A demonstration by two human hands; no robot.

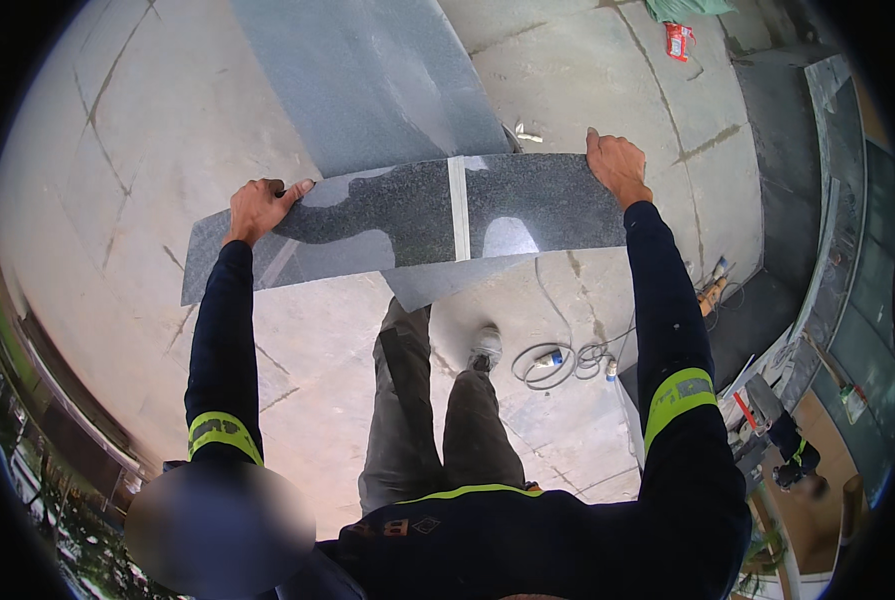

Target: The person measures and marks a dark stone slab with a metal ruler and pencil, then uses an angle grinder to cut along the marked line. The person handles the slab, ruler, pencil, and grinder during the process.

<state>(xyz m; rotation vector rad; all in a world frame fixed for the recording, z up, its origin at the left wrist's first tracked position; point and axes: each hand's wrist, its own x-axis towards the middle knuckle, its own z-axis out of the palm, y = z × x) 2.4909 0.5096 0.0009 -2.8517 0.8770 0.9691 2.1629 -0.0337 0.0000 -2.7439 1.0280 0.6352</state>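
Note:
A long dark grey polished stone slab [387,225] spans the space in front of me, with reflections on its glossy face. One pale strip [458,210] crosses it near the middle. My left hand [259,210] grips the slab's far edge toward its left end, the thumb lying along the top. At the right end, my right hand [619,168] is closed over the far corner; the fingers behind the stone are partly hidden. Just beyond, and partly covered by the held slab, is a wider blue-grey slab [367,85].
Coiled grey cable [542,368] with blue-and-white connectors lies by my feet on the pale paved floor [297,350]. Dark stone panels [792,170] stand along the right. Another person [795,450] is at the lower right. A red packet [678,42] lies at the far right.

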